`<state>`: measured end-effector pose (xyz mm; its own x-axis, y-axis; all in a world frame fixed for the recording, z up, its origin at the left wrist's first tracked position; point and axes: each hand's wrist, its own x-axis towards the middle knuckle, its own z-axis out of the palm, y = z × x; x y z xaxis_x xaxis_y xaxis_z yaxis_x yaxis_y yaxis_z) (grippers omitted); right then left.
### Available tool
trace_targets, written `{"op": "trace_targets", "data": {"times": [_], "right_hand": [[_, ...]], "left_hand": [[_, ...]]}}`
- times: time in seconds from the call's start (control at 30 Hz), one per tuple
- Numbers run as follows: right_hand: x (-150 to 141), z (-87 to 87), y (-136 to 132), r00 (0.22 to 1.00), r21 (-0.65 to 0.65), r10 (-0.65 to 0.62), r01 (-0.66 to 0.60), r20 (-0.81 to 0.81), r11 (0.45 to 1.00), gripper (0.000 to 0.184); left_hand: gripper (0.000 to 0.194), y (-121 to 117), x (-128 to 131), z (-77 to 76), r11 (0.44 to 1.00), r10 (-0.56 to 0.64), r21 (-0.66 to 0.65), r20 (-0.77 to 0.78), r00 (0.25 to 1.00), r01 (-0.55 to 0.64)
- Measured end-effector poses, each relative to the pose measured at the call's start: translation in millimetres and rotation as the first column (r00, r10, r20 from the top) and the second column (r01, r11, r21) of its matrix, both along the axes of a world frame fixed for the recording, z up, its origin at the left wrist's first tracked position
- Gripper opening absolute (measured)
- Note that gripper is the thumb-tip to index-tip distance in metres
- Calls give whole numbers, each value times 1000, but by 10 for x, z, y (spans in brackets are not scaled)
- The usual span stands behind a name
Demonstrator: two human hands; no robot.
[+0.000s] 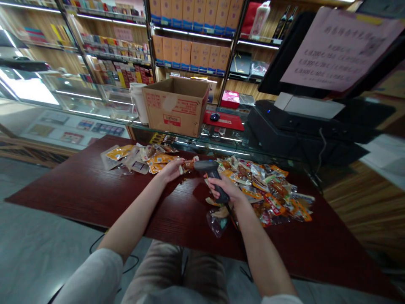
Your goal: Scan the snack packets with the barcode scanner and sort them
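My right hand is wrapped round the handle of a dark handheld barcode scanner, whose head points left. My left hand pinches a small orange-brown snack packet right in front of the scanner's head. Both hands hover over a dark red wooden table. A pile of snack packets lies to the right of my right hand. A smaller spread of packets lies to the left of my left hand. One clear packet rests near the table's front, below the scanner.
An open cardboard box and a white jug stand on the glass counter behind the table. A black till with a screen rises at the right. A red mat with a mouse lies beside the box. Stocked shelves fill the back wall.
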<state>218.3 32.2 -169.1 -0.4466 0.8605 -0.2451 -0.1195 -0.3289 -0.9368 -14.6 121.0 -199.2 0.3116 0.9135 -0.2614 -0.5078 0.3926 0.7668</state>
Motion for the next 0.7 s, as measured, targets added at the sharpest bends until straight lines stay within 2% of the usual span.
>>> {"op": "trace_targets", "data": {"times": [0.17,0.23,0.37,0.5,0.57,0.6,0.63,0.67,0.7], "right_hand": [[-32,6,-10,999,-28,10,-9,36,1000,43],[-48,5,-16,999,-29,9,-8,50,1000,43],[-79,-15,-27,997,-2,-1,2,71,1000,41],[-93,-6,-41,995,13,-30,29,97,999,41],[-79,25,-43,995,10,-31,31,94,999,44],[-63,44,-42,996,10,-35,34,82,999,45],[-40,65,-39,997,14,-42,41,63,999,47],[-9,84,-34,998,20,-58,57,40,998,47],[28,101,-28,996,27,-82,82,18,996,47]], "left_hand": [[9,9,2,-20,998,-31,61,-28,999,33],[7,14,11,-17,999,-23,38,-42,999,25],[18,13,25,-18,1000,-7,-11,-81,997,6],[17,-7,31,-16,997,-23,75,-77,997,29],[21,-9,29,1,989,29,148,-126,992,-10],[24,-6,20,15,978,105,196,-201,974,-65],[27,-2,1,33,955,212,267,-312,926,-128],[31,3,-30,53,914,339,365,-444,829,-177],[35,6,-73,74,859,465,474,-570,678,-191]]}}
